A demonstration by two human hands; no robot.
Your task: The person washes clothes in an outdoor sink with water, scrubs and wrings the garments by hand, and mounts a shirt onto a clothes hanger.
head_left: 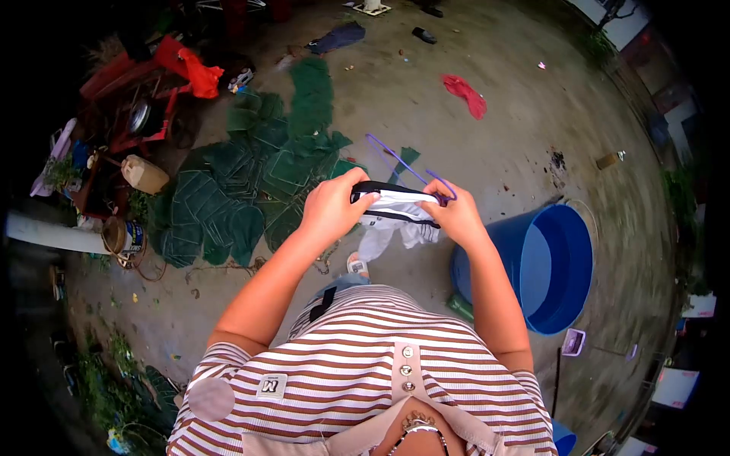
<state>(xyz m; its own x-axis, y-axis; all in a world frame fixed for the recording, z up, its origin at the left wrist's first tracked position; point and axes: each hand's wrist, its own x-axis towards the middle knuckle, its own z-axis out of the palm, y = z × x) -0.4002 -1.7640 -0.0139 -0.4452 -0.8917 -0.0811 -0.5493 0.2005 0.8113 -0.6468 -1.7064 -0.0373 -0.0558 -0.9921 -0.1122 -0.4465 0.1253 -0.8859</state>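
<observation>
Both left hand (334, 204) and right hand (458, 214) spread a white garment (378, 237), edges pinched, perhaps a purple hanger (395, 157) too; the next move needs even tension.

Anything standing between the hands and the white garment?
Nothing visible does: the left hand and right hand already hold the white garment by its black-edged band. The purple hanger reaches the right hand's fingers but doesn't separate them from the cloth.
</observation>
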